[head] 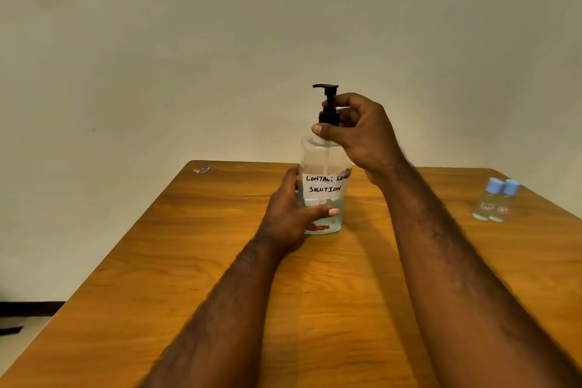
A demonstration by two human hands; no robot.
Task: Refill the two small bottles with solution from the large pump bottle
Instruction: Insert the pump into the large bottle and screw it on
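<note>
Head view: left hand (pixel 291 214) grips "SOLUTION"-labelled pump bottle (pixel 318 156); right hand (pixel 362 132) pinches its black collar (pixel 329 118)

Left hand (pixel 288 220) gripping low, right hand (pixel 359 135) pinching higher, forearms outstretched

Both hands (pixel 327 173) on pump bottle (pixel 324 164) — upright

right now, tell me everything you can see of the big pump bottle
The pump bottle is clear plastic and stands upright near the middle of the wooden table. Its black pump is raised, spout pointing to the picture's left. A white handwritten label on the front reads partly as contact lens solution. Pale blue-green liquid fills only the bottom part. The left hand holds the lower body, thumb across the front; the right hand curls its fingers round the pump's collar.
</note>
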